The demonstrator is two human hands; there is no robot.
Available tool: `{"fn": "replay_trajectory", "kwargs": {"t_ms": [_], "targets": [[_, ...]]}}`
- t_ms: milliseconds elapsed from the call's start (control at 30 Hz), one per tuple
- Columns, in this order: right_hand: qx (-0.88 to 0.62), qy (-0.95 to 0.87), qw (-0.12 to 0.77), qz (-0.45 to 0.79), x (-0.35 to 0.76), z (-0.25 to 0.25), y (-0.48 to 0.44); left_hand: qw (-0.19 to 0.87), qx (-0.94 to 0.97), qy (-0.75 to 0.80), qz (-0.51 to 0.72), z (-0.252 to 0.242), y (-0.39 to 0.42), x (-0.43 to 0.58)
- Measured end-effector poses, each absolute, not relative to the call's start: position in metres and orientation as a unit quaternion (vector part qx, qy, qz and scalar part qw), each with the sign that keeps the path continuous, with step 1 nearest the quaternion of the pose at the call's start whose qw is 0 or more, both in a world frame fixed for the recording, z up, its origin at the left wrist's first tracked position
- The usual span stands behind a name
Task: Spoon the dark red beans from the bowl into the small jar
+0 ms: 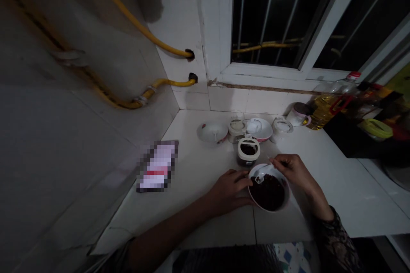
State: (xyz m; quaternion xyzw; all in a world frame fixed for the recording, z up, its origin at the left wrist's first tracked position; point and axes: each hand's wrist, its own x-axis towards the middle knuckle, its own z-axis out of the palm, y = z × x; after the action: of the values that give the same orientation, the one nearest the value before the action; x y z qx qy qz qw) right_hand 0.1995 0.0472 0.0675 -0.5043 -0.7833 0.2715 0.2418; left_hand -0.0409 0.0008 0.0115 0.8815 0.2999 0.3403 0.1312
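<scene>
A white bowl [287, 199] with dark red-brown contents [269, 194] stands on the counter in front of me. My left hand [228, 192] grips its left side, with the fingers along the rim and outer wall. Over the bowl's far right rim, my right hand [293, 170] pinches the handle of a small whitish spoon [260, 178]. The spoon's head rests at the surface of the dark contents. Just behind the bowl sits a small jar [247, 160] with a pale rim and something dark inside.
Behind these are a shallow dish [211, 134], a white bowl [264, 130], two lidded jars [236, 131] [282, 128] and a mug [299, 114]. An oil bottle [323, 104] and a dark rack [349, 136] stand right. A phone-like screen [158, 166] lies left; yellow pipes [128, 104] run along the wall.
</scene>
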Motion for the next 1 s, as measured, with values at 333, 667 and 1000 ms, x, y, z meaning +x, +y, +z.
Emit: {"fn": "replay_trajectory", "kwargs": {"t_ms": [333, 667, 1000], "targets": [[-0.479, -0.752, 0.206, 0.403, 0.202, 0.068, 0.043, 0.126, 0.881, 0.282, 0.358, 0.007, 0.003, -0.041], [-0.513, -0.681, 0.236, 0.466, 0.209, 0.068, 0.054, 0.126, 0.881, 0.289, 0.354, 0.012, 0.001, -0.04], [-0.578, -0.582, 0.414, 0.395, 0.195, 0.073, 0.07, 0.134, 0.878, 0.3, 0.349, 0.008, 0.002, -0.04]]}}
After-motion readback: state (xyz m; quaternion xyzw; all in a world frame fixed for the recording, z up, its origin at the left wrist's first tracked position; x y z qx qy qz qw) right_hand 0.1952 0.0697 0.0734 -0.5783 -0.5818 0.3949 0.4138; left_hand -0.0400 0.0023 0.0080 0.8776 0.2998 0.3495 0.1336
